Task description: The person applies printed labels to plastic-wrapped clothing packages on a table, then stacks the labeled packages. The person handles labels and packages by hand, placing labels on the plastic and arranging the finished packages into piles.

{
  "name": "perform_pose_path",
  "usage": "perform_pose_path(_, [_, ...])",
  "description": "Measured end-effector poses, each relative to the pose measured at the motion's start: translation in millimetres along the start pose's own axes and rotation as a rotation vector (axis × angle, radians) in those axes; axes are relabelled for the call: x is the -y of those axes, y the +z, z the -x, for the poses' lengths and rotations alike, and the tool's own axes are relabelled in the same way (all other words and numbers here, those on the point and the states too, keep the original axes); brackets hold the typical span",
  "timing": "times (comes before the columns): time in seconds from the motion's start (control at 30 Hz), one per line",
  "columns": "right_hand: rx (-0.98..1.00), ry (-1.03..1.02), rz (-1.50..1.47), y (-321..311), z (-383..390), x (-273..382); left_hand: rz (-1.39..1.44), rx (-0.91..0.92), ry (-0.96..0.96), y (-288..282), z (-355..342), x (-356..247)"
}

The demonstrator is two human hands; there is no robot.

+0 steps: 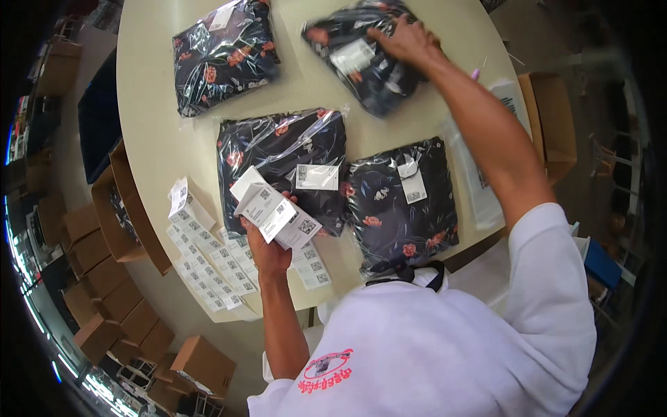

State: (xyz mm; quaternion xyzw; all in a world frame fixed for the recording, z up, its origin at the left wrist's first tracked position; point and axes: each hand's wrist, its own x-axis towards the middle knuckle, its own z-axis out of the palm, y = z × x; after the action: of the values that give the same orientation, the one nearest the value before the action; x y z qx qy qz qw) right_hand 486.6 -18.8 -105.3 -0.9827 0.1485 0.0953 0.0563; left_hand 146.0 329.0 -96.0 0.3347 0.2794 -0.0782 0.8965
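Bagged floral garment (381, 78) lies at the far side of the pale table (149, 118), right of centre, with the right hand (411, 43) on its upper right part; both are blurred, so I cannot tell whether those fingers pinch the film or only press on it. Nearer the body, the left hand (268, 251) is closed on a folded bunch of white labels (276, 214), which overlaps the lower part of the middle bag (281, 142). Handling this well probably means spreading the right fingers broadly over cloth and film together, since slick plastic alone could slip or crease. Guiding the bag flat, its white tag facing up, should keep that tag readable and stop the garment bunching inside. Meanwhile, the left grip is best kept light but sure, so the labels neither bend nor fan apart, and lifted slightly clear of the middle bag. Care is also wise around the loose label strips (208, 260) at the near left, which a sleeve or wrist could easily drag.
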Motion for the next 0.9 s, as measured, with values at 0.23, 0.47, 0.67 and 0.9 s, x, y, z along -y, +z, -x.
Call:
perform_pose_path(0.23, [0.040,-0.502,0.234,-42.4,18.9,-33.3,0.144,0.121,0.114,-10.7,14.4,-15.0])
perform_pose_path(0.47, [-0.176,-0.235,0.002,28.6,45.6,-11.3,0.127,0.126,0.202,-24.5,12.5,-43.4])
perform_pose_path(0.67, [0.185,-0.218,-0.240,-25.0,200.1,53.8,0.018,0.150,0.399,-28.2,-10.9,-97.1])
perform_pose_path(0.9, [0.274,-0.242,-0.494,40.5,248.3,84.6,-0.494,0.083,0.151,-46.7,-65.6,-108.4])
